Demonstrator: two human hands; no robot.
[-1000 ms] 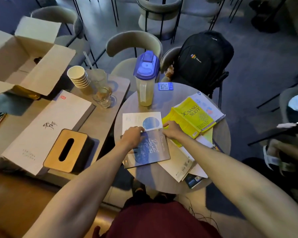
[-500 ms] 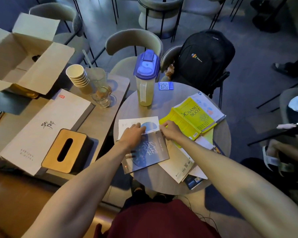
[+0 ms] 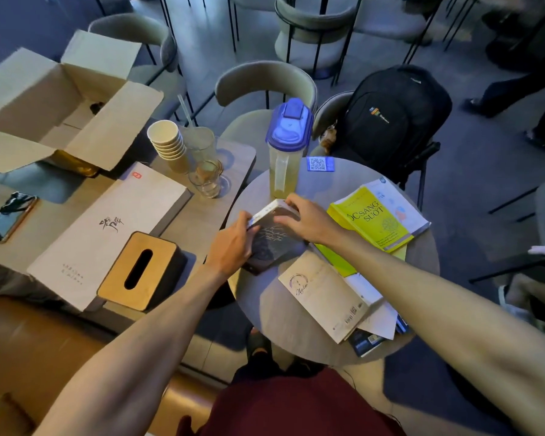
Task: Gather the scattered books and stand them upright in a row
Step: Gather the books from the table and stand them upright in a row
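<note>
On the round table (image 3: 283, 335) my left hand (image 3: 233, 243) and my right hand (image 3: 309, 220) grip a dark book (image 3: 272, 247) together with a white book behind it, tilting them up off the tabletop. My left hand holds the left edge, my right hand the top edge. A yellow book (image 3: 375, 220) lies flat to the right on a pale book (image 3: 400, 206). A cream book (image 3: 324, 294) lies flat at the front, over loose white sheets and a dark blue book (image 3: 364, 343) at the table's edge.
A blue-lidded pitcher (image 3: 285, 149) stands just behind the held books, a QR card (image 3: 319, 164) beside it. On the left table are a tissue box (image 3: 139, 270), a large white box (image 3: 107, 234), stacked paper cups (image 3: 167, 143), glasses, a phone and an open carton. A backpack (image 3: 394, 114) fills the chair behind.
The dark book and the white one under it were lying flat; both hands have gathered them and lifted their far edge up off the table. The cream book is now uncovered.
</note>
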